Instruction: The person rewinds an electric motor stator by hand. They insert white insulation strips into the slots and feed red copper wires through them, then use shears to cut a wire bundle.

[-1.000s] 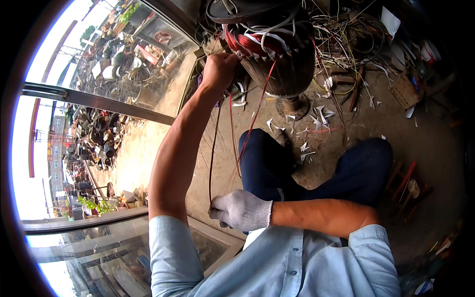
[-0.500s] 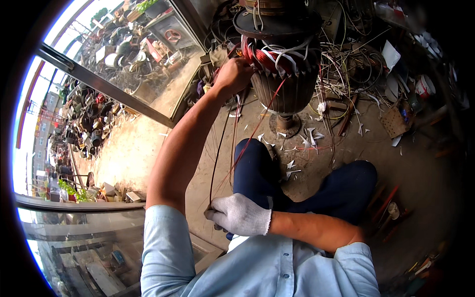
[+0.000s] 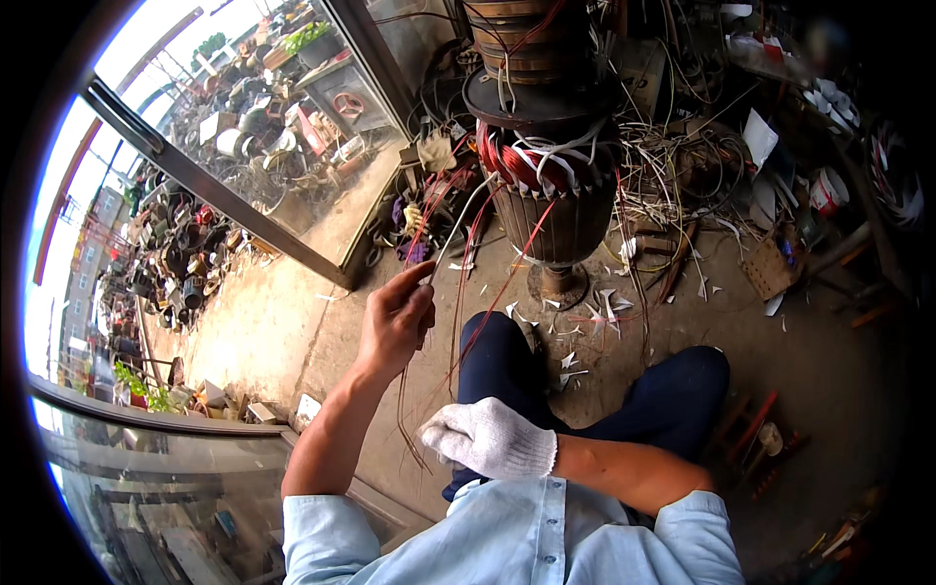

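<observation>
In front of me stands an upright motor core (image 3: 546,219) with a dark ribbed body. Red wire coils (image 3: 512,161) and white insulating sleeves (image 3: 561,156) crowd its upper rim. My bare left hand (image 3: 395,317) is closed around a white-sleeved wire (image 3: 463,222) that slants down from the coils. Below this hand, thin bare wire ends (image 3: 405,424) hang beside my right glove. My right hand (image 3: 487,436), in a white knitted glove, is curled closed in front of my shirt; what its fingers hold, if anything, is hidden. Loose red wires (image 3: 502,283) hang between the core and my knees.
White paper scraps (image 3: 606,304) litter the floor around the core's stand. Tangled wires (image 3: 673,161) lie to its right, near a perforated board (image 3: 770,268). A glass door frame (image 3: 224,195) stands at my left, with heaped scrap parts (image 3: 180,234) beyond it.
My left hand has come down and toward me from the coils, along the white-sleeved wire. The gloved right hand has shifted slightly right, and the wire ends now hang apart beside it.
</observation>
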`<state>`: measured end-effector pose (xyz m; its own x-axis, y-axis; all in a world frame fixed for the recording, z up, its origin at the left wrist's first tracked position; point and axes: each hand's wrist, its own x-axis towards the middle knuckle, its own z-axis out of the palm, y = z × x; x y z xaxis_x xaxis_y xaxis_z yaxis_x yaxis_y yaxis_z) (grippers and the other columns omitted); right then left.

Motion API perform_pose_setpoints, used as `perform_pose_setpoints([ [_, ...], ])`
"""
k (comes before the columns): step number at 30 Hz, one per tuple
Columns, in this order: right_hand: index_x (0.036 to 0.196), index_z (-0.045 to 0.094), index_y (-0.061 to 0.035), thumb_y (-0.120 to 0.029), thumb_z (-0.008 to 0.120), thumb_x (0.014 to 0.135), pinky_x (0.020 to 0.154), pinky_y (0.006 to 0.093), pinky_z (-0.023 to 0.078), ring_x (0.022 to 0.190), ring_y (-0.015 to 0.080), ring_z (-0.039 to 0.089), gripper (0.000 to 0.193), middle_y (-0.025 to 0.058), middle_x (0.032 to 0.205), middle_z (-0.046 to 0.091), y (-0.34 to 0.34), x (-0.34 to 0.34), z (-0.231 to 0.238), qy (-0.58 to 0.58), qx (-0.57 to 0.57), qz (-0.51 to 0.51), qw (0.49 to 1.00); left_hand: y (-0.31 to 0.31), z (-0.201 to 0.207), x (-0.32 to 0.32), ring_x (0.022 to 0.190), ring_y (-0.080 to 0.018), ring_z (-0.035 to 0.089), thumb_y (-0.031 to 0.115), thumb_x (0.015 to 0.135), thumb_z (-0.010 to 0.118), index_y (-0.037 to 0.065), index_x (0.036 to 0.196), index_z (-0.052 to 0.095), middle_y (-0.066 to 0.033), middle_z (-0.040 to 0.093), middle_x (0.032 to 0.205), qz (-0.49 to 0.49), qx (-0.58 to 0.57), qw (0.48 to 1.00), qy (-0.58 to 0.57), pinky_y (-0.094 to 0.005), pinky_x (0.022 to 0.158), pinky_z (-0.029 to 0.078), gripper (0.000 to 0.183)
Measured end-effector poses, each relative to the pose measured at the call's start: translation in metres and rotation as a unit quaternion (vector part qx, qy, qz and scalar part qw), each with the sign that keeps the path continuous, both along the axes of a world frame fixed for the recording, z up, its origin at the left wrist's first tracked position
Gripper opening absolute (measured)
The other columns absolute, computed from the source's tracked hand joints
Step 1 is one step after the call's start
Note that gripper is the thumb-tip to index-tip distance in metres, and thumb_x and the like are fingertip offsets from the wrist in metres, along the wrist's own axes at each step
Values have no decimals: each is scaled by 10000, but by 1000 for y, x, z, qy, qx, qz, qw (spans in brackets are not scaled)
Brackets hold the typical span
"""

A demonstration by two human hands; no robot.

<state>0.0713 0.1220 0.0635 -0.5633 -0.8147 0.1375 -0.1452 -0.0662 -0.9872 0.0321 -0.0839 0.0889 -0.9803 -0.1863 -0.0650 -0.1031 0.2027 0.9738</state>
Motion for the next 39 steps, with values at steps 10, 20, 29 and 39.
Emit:
perform_pose_setpoints([
  [10, 1392, 496, -6, -176, 770, 811, 932, 468, 499, 1108, 376, 596, 665, 193, 1293, 577, -30, -93, 87, 482, -138, -342, 795, -18, 64, -45, 1084, -158, 628, 134, 1001, 640, -48, 1295, 624, -111, 676, 1219, -86, 91, 958, 256, -311, 947, 498, 346],
  [20, 1144, 662, 8, -45, 532, 1024, 901, 315, 533, 993, 173, 698, 185, 113, 1065, 736, 26, -154, 129, 407, -184, -453, 772, 46, 54, -135, 903, -160, 602, 442, 1016, 585, 7, 952, 698, -48, 672, 912, -172, -54, 931, 319, -315, 844, 481, 454],
  [29, 1352, 542, 11, -60, 456, 1056, 715, 273, 556, 748, 124, 643, 317, 70, 881, 658, 28, -163, 127, 270, -262, -426, 823, 44, 40, -134, 682, -103, 445, 507, 1005, 574, -6, 835, 604, -10, 477, 680, -250, -155, 931, 217, -318, 604, 399, 541],
  [39, 1046, 647, -50, -166, 571, 918, 528, 422, 519, 627, 303, 691, 188, 146, 704, 678, 7, -208, 8, 482, 221, -337, 778, -3, 20, -110, 858, -301, 639, 131, 918, 694, -10, 996, 709, -128, 641, 874, -339, -311, 868, 186, -383, 776, 516, 162],
])
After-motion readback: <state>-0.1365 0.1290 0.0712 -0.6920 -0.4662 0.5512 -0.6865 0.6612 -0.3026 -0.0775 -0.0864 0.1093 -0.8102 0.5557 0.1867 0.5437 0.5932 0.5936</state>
